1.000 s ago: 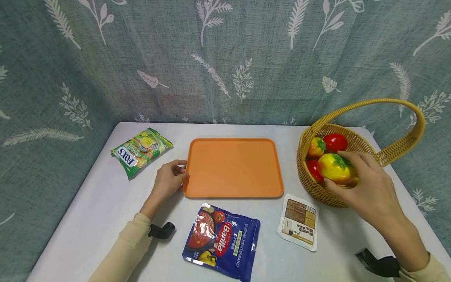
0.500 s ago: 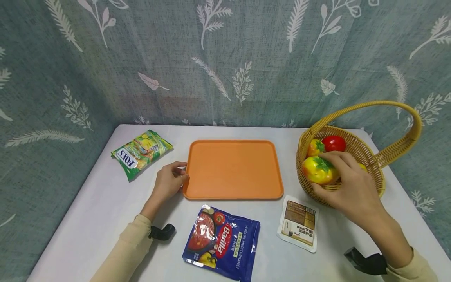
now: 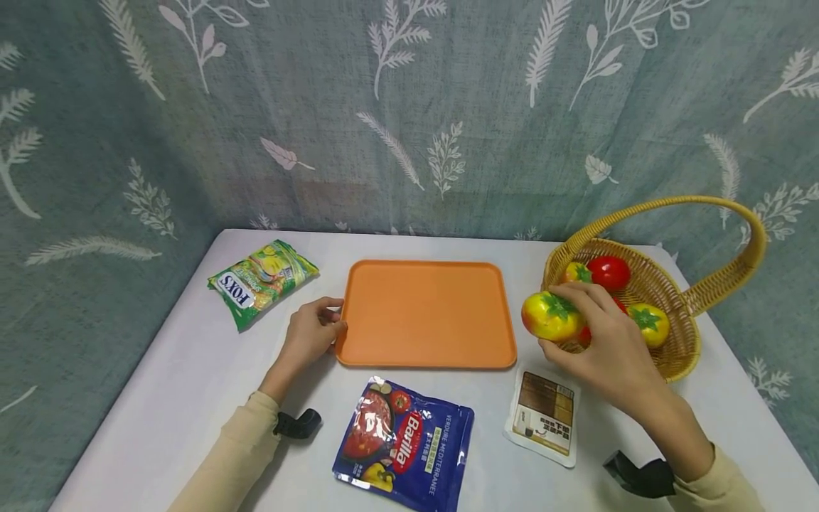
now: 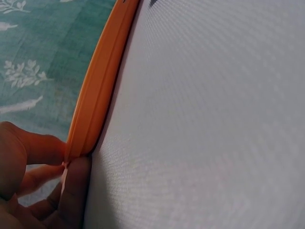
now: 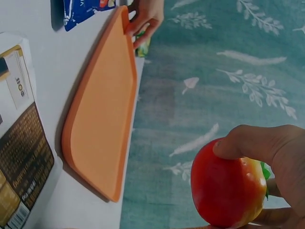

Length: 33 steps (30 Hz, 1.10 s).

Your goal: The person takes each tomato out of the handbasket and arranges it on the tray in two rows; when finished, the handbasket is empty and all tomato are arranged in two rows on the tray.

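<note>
Over white table point(image 3: 166, 398), right fingers point(image 3: 585, 299) grip tomato point(image 3: 549, 317); left fingers point(image 3: 329, 328) pinch tray point(image 3: 425, 313).

Left hand point(image 3: 311, 336): fingers curled, thumb and fingertips pinching a thin edge, forearm in a cream sleeve point(image 3: 224, 455) lying low and angled inward. Right hand point(image 3: 604, 341): raised, fingers point(image 5: 257, 143) curled around a round object, wrist extended forward, black strap point(image 3: 640, 475) at the wrist.

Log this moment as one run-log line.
left hand: pinches orange tray edge | right hand: holds yellow-red tomato beside basket rim, above table | tray: nothing on it
</note>
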Each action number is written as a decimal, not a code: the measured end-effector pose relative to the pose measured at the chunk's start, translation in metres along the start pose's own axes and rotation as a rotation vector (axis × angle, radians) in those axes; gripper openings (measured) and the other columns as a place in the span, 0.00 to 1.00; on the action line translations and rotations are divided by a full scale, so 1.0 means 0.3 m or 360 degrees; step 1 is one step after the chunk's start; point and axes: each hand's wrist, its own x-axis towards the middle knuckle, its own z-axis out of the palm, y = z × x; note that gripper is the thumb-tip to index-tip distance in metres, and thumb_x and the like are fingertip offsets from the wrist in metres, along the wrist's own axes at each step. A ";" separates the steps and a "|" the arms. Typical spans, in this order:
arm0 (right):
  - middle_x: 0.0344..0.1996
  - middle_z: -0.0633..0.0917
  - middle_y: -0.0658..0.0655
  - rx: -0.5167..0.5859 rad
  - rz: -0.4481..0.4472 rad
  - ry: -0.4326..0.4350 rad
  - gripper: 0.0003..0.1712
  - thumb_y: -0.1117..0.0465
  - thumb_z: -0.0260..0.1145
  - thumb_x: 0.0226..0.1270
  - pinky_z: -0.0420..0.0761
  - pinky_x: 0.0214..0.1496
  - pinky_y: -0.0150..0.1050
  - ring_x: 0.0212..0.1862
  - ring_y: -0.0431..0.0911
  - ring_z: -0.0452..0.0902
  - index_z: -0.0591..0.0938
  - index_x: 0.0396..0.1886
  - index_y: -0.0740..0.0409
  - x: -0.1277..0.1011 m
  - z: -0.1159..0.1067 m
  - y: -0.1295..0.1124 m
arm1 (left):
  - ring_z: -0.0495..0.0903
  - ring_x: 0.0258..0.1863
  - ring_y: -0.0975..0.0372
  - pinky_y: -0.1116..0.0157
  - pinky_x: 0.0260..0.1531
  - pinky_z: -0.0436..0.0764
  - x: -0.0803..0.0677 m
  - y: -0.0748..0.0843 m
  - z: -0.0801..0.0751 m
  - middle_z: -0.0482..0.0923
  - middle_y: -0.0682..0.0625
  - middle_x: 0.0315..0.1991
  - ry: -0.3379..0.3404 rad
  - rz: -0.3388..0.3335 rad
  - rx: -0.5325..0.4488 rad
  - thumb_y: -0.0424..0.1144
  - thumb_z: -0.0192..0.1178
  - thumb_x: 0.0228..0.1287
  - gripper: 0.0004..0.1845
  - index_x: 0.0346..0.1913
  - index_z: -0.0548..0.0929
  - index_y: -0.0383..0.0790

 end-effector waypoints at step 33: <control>0.52 0.78 0.59 0.0289 -0.0003 -0.0197 0.38 0.58 0.83 0.44 0.80 0.53 0.51 0.49 0.52 0.79 0.79 0.58 0.60 0.039 0.282 0.022 | 0.80 0.27 0.59 0.64 0.20 0.82 -0.007 -0.001 0.007 0.82 0.43 0.37 0.0023 0.0025 0.0001 0.28 0.65 0.57 0.22 0.57 0.82 0.33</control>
